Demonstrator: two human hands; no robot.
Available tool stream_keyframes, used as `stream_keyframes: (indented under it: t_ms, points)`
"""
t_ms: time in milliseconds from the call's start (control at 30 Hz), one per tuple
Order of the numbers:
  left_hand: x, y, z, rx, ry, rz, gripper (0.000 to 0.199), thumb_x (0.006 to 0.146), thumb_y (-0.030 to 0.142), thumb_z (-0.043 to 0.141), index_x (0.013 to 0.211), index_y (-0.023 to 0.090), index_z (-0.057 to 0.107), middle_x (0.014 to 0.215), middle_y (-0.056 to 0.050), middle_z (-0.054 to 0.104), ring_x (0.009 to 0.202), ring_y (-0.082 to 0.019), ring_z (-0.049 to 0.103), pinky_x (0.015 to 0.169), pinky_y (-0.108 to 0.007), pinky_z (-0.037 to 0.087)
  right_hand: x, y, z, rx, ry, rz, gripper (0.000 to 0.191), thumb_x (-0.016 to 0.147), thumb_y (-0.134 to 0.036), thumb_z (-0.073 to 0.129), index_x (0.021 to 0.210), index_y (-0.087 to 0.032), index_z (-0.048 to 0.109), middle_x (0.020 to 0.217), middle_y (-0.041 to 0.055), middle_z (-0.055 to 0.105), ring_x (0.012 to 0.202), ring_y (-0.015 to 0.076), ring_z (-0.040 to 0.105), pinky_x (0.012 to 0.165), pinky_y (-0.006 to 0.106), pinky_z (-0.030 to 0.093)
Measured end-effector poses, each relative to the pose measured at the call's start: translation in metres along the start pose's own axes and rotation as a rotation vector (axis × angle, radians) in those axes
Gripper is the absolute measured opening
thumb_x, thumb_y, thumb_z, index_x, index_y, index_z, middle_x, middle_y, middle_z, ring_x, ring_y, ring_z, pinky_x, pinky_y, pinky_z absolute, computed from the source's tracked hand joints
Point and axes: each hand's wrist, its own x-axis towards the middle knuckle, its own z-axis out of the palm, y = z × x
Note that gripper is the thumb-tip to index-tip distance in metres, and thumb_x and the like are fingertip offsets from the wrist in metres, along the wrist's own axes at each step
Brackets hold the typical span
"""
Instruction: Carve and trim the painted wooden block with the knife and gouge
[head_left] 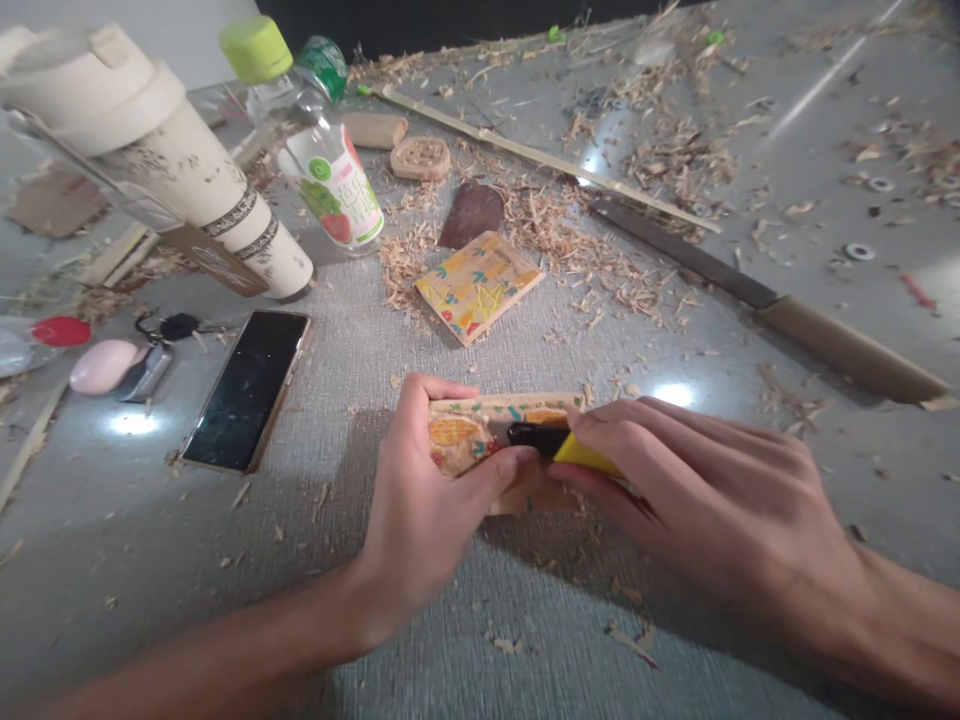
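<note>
Right now, the painted wood piece (455, 437) is low in the middle, between the two hands, just over the desk (352, 350). The left hand (427, 495) is wrapped around its left end, with a finger along the top edge and the thumb across the front. The right hand (697, 490) is closed on the yellow and black knife (589, 455), and its black end points left, across the painted face. The blade is hard to make out, so I can't tell just where its sharp edge sits.

To cut well, I think small, light pushes are best. A big push could slip, and the left thumb is right by the black end. It would be safer to tuck that thumb lower, out of the blade's way. A tight hold on the wood should stop it from wobbling.

Past the hands, a second painted piece (480, 290) lies flat, with wood curls (544, 215) around its far side. A long knife (769, 297) lies off to the right, well away from the wood. A phone (247, 390) lies to the left, also out of the way.
</note>
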Motion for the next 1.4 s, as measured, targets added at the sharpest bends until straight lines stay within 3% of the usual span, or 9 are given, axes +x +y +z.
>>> stream_keyframes:
  t_ms: [100,267,433,600,1100,1400]
  points:
    - [0.000,0.001,0.000,0.007,0.008,0.014,0.050,0.078,0.026,0.097,0.110,0.029,0.058,0.073,0.008,0.072,0.074,-0.022,0.082,0.058,-0.027,0.064,-0.001,0.000,0.001,0.014,0.000,0.023,0.018,0.115,-0.015,0.068,0.097,-0.019,0.072,0.090,0.0053,0.082,0.071,0.0177,0.076,0.060,0.035,0.052]
    - [0.000,0.001,-0.001,-0.027,-0.026,-0.005,0.063,0.075,0.029,0.103,0.116,0.030,0.054,0.069,0.011,0.069,0.057,-0.018,0.074,0.045,-0.022,0.055,0.001,0.003,0.005,0.043,0.029,0.070,0.021,0.117,-0.021,0.063,0.097,-0.023,0.067,0.082,0.0030,0.078,0.060,0.0164,0.065,0.054,0.034,0.047]
    - [-0.002,-0.002,-0.001,0.000,-0.008,0.045,0.074,0.069,0.030,0.109,0.120,0.029,0.056,0.085,0.005,0.079,0.063,-0.017,0.078,0.053,-0.023,0.061,0.003,0.005,0.004,0.119,-0.010,0.034,0.020,0.119,-0.022,0.057,0.100,-0.023,0.064,0.082,0.0031,0.076,0.058,0.0157,0.062,0.052,0.033,0.042]
    - [-0.001,-0.004,0.000,-0.056,-0.049,0.048,0.076,0.069,0.027,0.110,0.122,0.029,0.055,0.087,0.004,0.082,0.064,-0.019,0.081,0.056,-0.024,0.066,0.004,0.006,0.003,0.139,-0.025,0.016,0.018,0.119,-0.020,0.058,0.102,-0.022,0.062,0.083,0.0033,0.076,0.059,0.0150,0.062,0.053,0.033,0.043]
    - [-0.003,-0.007,-0.002,0.057,0.010,0.102,0.077,0.067,0.034,0.111,0.123,0.028,0.058,0.091,0.003,0.082,0.067,-0.017,0.080,0.057,-0.023,0.065,0.000,0.007,0.007,0.131,-0.024,0.005,0.016,0.122,-0.022,0.054,0.107,-0.022,0.059,0.085,0.0019,0.075,0.062,0.0154,0.061,0.058,0.032,0.044]
    - [-0.002,-0.010,-0.002,0.032,-0.037,0.098,0.077,0.072,0.035,0.110,0.124,0.030,0.054,0.089,0.005,0.080,0.066,-0.017,0.079,0.057,-0.025,0.065,0.001,0.006,0.005,0.136,-0.033,-0.003,0.018,0.123,-0.023,0.054,0.106,-0.022,0.059,0.084,0.0014,0.073,0.062,0.0149,0.060,0.057,0.033,0.042]
